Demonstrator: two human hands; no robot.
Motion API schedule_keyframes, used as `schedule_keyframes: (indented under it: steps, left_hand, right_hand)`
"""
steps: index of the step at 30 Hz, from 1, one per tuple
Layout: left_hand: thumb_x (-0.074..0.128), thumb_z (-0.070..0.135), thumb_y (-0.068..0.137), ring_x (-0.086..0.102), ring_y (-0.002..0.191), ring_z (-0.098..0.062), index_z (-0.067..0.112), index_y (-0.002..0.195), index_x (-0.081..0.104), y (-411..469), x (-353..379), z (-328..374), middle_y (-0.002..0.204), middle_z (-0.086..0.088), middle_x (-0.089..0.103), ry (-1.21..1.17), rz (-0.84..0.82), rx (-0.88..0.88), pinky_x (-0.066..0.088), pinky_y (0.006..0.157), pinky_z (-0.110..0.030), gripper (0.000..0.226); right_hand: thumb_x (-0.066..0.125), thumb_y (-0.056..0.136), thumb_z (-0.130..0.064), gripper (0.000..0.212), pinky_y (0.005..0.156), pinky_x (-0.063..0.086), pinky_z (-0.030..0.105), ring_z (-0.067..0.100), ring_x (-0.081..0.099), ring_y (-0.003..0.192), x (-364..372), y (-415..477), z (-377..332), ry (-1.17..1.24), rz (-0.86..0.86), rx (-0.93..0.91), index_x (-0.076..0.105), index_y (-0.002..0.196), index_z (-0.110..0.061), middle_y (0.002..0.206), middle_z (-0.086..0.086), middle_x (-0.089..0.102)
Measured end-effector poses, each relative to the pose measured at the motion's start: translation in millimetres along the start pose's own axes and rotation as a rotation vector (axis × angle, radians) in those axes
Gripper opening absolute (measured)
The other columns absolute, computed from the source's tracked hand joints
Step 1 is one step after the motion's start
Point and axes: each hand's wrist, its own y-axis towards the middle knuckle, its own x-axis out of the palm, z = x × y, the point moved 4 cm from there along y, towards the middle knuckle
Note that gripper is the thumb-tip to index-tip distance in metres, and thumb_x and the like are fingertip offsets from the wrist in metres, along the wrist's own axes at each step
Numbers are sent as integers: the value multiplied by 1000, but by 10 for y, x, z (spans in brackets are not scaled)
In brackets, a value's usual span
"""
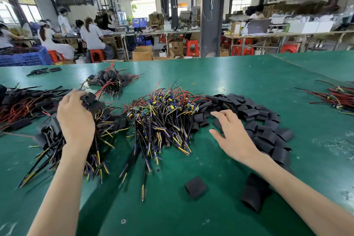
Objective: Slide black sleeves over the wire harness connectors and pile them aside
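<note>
Black sleeves (pixel 268 136): heap on green tabletop (pixel 249 74), beneath my right hand (pixel 233 136), fingers spread apart. Unsleeved wire harnesses (pixel 162 117): centre pile. My left hand (pixel 76 119): fingers curled on a sleeved harness (pixel 91 98), left pile.

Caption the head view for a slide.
Left hand pinches a sleeved harness; open right hand hovers over the loose black sleeves.

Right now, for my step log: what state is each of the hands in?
Left hand: grips a sleeved harness.
Right hand: open, empty, over the loose sleeves.
</note>
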Motion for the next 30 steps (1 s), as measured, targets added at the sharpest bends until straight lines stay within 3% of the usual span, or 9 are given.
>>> schedule_keyframes:
  steps: [8,12,15,19,22,25,30]
  left_hand:
    - [43,-7,86,33,127,-44,-8,131,47,-17,229,-235,145,-24,36,174,-224,-87,26,104,-47,46]
    - [38,6,94,34,128,-39,-3,130,49,-47,97,-40,143,-22,40,123,24,-81,25,106,-45,38]
    - [41,3,89,43,116,-36,0,118,56,-111,104,284,124,-21,54,22,113,98,29,98,-39,33]
    - [46,2,90,50,109,-26,5,118,56,-277,595,688,114,-14,60,-133,-275,112,34,92,-25,30]
    - [44,15,96,51,109,-36,0,124,48,-407,992,833,116,-22,58,-29,-526,36,40,96,-44,32]
    - [44,20,97,54,107,-38,-1,117,53,-423,1166,897,114,-22,61,26,-575,-1,38,96,-41,30]
    - [60,3,84,58,108,-28,3,121,55,-366,1188,916,113,-13,65,-211,-543,-144,41,93,-31,37]
  right_hand:
    - [59,89,-24,44,98,33,36,24,40,109,36,15,58,-23,-52,24,47,131,-13,119,5,45]
    - [56,91,-27,42,96,31,36,25,40,110,32,27,121,-82,-24,61,47,130,-14,120,5,44]
    - [47,94,-33,44,100,27,36,27,36,118,53,24,217,-238,-55,141,39,135,-19,131,5,39]
    - [39,97,-41,48,104,29,41,31,34,126,121,8,328,-295,-171,245,32,141,-25,144,6,31]
    - [38,98,-42,44,103,33,42,31,36,125,143,2,353,-236,-209,251,38,139,-26,141,5,36]
    - [41,96,-45,43,102,30,40,27,34,124,123,18,347,-198,-199,223,41,136,-29,139,2,37]
    - [51,89,-46,45,100,28,36,23,35,120,129,22,257,-184,-219,132,46,131,-30,128,0,40]
